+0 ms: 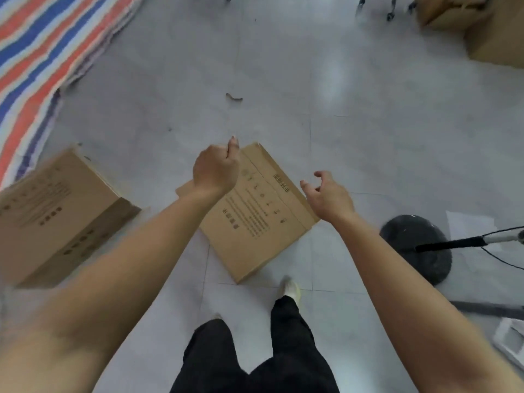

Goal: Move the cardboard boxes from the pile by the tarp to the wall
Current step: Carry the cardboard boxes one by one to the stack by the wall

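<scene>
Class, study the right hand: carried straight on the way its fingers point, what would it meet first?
Probably the right edge of the cardboard box on the floor: the open right hand points forward and left at it. Its height above the box is unclear.

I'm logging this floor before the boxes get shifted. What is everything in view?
tarp: one, red, blue and white stripes, floor top left
centre box: one, brown cardboard, floor below the hands
left box: one, brown cardboard, floor beside the tarp
far boxes: at least two, brown, top right
stand base: one, black, round, floor right, pole attached
scrap: one, brown, floor top centre
castors: several, dark, top edge
left hand: fingers curled, over centre box's far corner
right hand: fingers loose, holding nothing, over its right edge
legs: black trousers, bottom centre
shoe: one, pale
</scene>
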### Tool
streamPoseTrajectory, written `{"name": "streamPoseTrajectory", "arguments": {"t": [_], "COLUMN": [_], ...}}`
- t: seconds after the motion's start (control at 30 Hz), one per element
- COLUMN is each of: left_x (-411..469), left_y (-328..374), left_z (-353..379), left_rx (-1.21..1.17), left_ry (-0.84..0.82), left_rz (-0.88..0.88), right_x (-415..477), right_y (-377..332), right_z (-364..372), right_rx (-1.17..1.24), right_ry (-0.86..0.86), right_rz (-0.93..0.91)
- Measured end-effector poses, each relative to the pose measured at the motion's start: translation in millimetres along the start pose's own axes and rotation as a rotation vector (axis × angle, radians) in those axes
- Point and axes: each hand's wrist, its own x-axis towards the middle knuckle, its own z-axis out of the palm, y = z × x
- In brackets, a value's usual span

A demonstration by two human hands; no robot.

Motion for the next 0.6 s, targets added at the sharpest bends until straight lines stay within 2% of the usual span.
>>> {"name": "streamPoseTrajectory", "arguments": {"t": [0.1,0.3,0.47,0.6], "left_x": [28.3,64.1,74.0,51.4], "left_y": [-26.9,-120.4,-238.5,-317.0], "left_z": [60.4,184.9,313.3,395.9], "left_rx": [0.042,0.117,0.199,0.33], "left_ry": [-0.041,-0.235,-0.384,-0.558], "left_rz": [-0.122,-0.297,-0.377,-0.42], "right_x": [66.0,156.1,227.5,268.9], "right_y": [29.9,111.2,200.1,267.8], "right_z": [30.9,121.6,232.4,317.2], "right_rx": [-0.073,-0.031,0.045,0.135], "right_ry": [-0.172,-0.336,-0.391,-0.32], "right_rz": [0.07,0.283,0.412,0.449]}}
